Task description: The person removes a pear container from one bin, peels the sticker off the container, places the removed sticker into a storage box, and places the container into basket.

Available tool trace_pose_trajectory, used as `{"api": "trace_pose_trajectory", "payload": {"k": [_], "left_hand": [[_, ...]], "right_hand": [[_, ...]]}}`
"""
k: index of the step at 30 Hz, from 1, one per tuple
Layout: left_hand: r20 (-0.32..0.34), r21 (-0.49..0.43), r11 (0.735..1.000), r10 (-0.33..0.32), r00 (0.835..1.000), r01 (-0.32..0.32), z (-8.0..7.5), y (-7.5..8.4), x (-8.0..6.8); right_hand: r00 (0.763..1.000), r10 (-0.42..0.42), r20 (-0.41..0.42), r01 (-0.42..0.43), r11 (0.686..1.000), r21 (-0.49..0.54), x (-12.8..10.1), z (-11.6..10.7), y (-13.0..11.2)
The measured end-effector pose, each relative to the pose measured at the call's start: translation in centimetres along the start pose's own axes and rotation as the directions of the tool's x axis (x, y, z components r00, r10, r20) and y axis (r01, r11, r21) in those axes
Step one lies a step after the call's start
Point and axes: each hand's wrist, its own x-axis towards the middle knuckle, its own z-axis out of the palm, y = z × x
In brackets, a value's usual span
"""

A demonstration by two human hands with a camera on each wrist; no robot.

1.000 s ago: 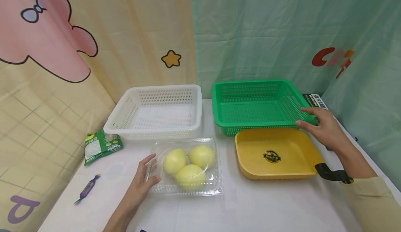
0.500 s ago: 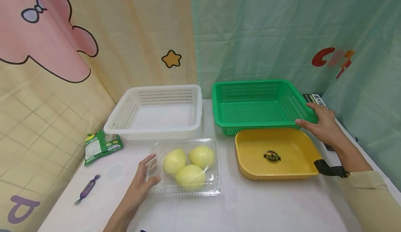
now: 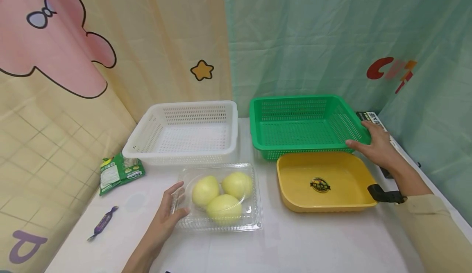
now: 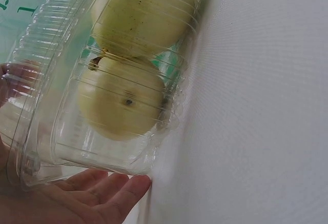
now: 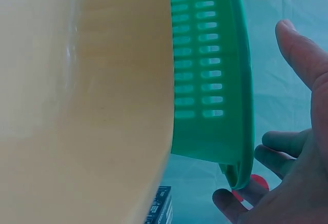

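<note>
My left hand (image 3: 167, 213) rests at the left side of a clear plastic clamshell box (image 3: 254, 211), thumb and fingers spread about its near-left corner. Three pale yellow-green fruits (image 3: 223, 208), pear-like in shape, lie inside it. In the left wrist view, straight fingertips (image 4: 137, 183) are right at the box's lower corner. At the right end of the green slotted basket (image 3: 298, 146) is my right hand (image 3: 380, 146), thumb apart from the fingers. Seen from the right wrist, the fingers reach behind the corner of the rim, and the thumb (image 5: 297, 47) stands apart from it.
A white slotted basket (image 3: 199, 156) stands at the back left. In front of the green basket sits a yellow tray (image 3: 332, 191). A green snack packet (image 3: 119, 174) and a purple-wrapped candy (image 3: 103, 224) lie left. Beyond my right hand lies a black-and-white box (image 3: 368, 117).
My right hand has come closer round the right corner of the green basket, its sleeve drifting slightly left. The left hand and the clear box stay where they were.
</note>
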Motion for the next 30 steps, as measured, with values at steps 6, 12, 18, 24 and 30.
{"api": "trace_pose_trajectory", "payload": {"k": [6, 12, 18, 24, 30], "left_hand": [[0.000, 0.001, 1.000, -0.004, 1.000, 0.004, 0.0, -0.1, 0.0], [-0.003, 0.008, 1.000, -0.011, 1.000, 0.011, 0.0, -0.1, 0.0], [-0.009, 0.005, 1.000, -0.018, 1.000, 0.018, 0.0, 0.0, 0.1], [-0.003, -0.013, 1.000, -0.011, 1.000, 0.011, 0.1, -0.1, 0.1], [0.004, -0.026, 0.999, 0.018, 1.000, -0.018, 0.0, -0.2, 0.0]], "right_hand": [[1.000, 0.006, 0.026, -0.006, 1.000, -0.003, 0.5, 0.1, 0.4], [0.996, 0.055, 0.074, -0.055, 0.998, 0.000, 0.9, 0.0, 0.6], [0.989, 0.083, 0.119, -0.085, 0.996, 0.014, 1.2, 0.0, 0.7], [0.983, 0.096, 0.154, -0.104, 0.994, 0.039, 1.4, 0.3, 1.2], [0.984, 0.085, 0.156, -0.093, 0.995, 0.042, 1.6, 0.5, 1.3]]}}
